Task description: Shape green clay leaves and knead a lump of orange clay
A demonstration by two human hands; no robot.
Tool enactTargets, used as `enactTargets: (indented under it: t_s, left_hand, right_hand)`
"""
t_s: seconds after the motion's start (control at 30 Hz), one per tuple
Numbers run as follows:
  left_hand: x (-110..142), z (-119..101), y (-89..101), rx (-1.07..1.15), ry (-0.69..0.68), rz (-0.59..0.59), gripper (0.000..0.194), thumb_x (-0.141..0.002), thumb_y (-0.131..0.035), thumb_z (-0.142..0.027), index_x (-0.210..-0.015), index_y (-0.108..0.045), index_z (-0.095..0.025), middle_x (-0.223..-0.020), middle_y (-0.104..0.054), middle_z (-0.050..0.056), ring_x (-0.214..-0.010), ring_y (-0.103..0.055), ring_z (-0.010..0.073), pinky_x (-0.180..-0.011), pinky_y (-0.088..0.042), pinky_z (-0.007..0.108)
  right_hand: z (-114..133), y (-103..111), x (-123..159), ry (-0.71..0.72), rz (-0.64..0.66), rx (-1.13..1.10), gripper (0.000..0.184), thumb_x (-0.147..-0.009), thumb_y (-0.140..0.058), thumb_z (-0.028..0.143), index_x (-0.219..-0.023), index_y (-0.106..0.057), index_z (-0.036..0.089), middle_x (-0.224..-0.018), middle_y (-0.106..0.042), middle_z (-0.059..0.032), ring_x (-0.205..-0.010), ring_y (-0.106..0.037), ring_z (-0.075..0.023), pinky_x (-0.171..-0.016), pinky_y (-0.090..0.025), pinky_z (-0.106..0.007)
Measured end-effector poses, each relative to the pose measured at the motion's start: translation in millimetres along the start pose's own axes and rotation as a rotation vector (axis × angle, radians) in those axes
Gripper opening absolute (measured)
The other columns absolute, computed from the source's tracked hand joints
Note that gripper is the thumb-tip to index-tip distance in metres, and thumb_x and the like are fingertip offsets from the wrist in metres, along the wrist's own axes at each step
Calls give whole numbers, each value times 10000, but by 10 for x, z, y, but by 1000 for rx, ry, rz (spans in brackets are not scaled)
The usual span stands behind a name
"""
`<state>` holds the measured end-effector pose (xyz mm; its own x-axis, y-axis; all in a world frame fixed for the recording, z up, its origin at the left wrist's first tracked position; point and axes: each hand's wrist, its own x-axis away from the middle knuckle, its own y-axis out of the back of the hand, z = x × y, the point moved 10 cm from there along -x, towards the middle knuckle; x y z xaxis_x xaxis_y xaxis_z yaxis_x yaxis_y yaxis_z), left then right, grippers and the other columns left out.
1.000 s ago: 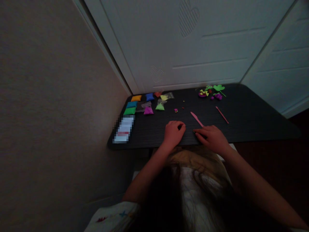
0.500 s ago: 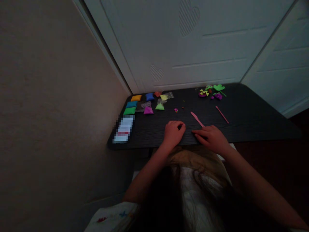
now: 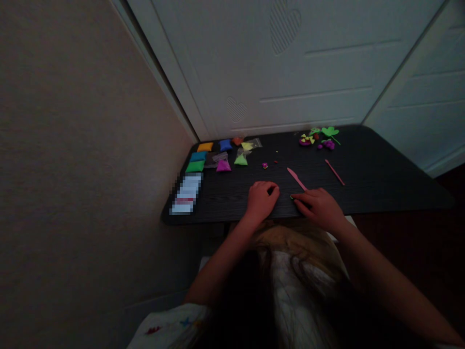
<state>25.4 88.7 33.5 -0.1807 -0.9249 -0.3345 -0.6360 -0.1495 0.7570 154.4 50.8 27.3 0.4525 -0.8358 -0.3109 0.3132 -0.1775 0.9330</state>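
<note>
My left hand [image 3: 262, 199] rests at the table's near edge, its fingers curled and thumb and forefinger brought together in a loop. Whatever is between those fingertips, if anything, is too small to make out. My right hand [image 3: 319, 208] lies palm down to the right of it, forefinger stretched out and thumb apart. At that forefinger's tip is a tiny greenish bit [image 3: 291, 197] on the dark tabletop. Just beyond the right hand lies a pink plastic knife [image 3: 296, 178], its near end meeting the hand's outline. A small purple multicoloured piece [image 3: 265, 166] and a red speck [image 3: 275, 162] lie farther back.
Bags of coloured clay, such as orange [image 3: 205, 147], blue [image 3: 225, 145] and magenta [image 3: 223, 166], lie at the left. Below them is a blurred phone [image 3: 187, 194]. A pink stick [image 3: 334, 172], purple balls [image 3: 329, 144] and a green clover shape [image 3: 330, 132] are at the right.
My right forefinger has drawn back slightly to the right, and the tiny greenish bit now shows at its tip. My left hand has not visibly moved.
</note>
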Motion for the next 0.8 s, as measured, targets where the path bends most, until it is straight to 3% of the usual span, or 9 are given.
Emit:
enactTargets:
  t_s: [0.8]
  left_hand:
    - [2,5,0,6,1,-13,201,-827,-459,-285,-819,-643,-202,-867,-673,8,-882,-555,164,-834,-398,288]
  right_hand:
    - [22,-4,4,13,14,-8,298,-871,-411,331,-1070,-605,222,-870,-641,-39,-801,-558,-171,-739,-329,-316]
